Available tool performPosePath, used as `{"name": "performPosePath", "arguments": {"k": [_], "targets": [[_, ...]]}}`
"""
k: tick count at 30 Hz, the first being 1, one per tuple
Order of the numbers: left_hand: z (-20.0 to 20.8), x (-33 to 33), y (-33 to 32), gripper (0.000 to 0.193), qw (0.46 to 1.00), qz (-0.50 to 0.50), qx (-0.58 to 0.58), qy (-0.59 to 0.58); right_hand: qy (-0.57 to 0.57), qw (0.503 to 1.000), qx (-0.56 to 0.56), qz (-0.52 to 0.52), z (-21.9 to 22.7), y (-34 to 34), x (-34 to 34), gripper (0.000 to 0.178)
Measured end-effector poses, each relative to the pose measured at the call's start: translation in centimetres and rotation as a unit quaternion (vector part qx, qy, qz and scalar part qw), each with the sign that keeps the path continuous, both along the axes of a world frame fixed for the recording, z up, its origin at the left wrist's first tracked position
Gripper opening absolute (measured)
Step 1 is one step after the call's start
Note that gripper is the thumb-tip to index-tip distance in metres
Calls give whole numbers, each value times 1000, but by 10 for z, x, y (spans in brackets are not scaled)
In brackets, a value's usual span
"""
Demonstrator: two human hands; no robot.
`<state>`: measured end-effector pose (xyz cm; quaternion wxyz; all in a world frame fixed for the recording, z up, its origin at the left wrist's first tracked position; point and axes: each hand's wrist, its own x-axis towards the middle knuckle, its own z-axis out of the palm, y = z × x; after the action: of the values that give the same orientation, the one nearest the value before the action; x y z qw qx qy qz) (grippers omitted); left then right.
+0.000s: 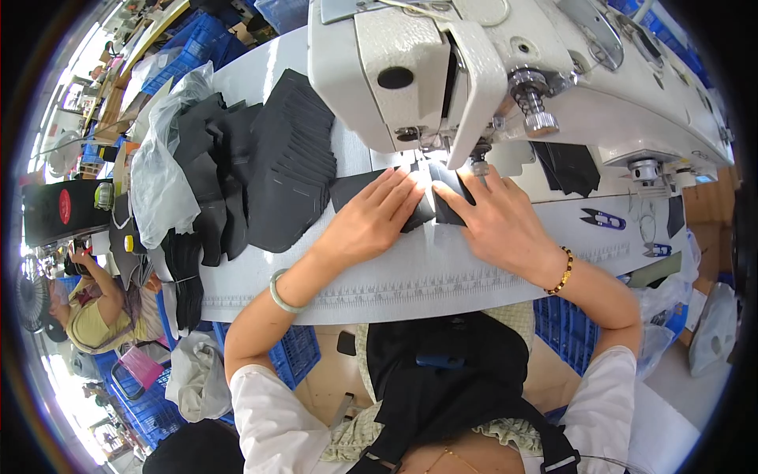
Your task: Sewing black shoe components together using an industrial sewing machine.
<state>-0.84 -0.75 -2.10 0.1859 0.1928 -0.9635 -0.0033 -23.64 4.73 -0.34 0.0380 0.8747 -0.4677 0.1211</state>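
Under the head of a white sewing machine (399, 47), black flat pieces (347, 189) of fabric or leather-like material lie on the table. My left hand (367, 221) rests flat on the piece left of the needle area, its fingers stretched out and close together. On the other side, my right hand (505, 225) presses down with its fingers apart, the index finger on a second black piece (448, 209). A bright lamp glare lies between the fingertips, so the needle and the seam are hard to make out.
A fanned stack of black pieces (292, 166) lies left, beside more dark pieces and a clear plastic bag (162, 178). At right are thread snips (604, 219) and several black pieces (570, 167). A ruler strip (410, 290) follows the front edge. Blue crates (564, 324) stand below.
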Motion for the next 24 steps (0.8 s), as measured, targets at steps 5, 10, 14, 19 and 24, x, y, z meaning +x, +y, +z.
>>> {"name": "performPosePath", "arguments": {"k": [5,10,14,19,24], "targets": [[0,-4,3,51,1000,11,-2,1,-28,999,23,5,3,-7,1,55],[5,-1,7,75,992,28,118,16,-47,994,102,5,11,-9,3,58],[8,-8,7,74,994,25,105,-13,-42,993,112,-5,6,-8,3,65],[11,-10,8,73,995,42,93,-7,-51,988,143,-18,6,-8,6,72],[12,-10,6,74,994,36,99,-4,-75,992,97,13,10,-11,5,44]]}}
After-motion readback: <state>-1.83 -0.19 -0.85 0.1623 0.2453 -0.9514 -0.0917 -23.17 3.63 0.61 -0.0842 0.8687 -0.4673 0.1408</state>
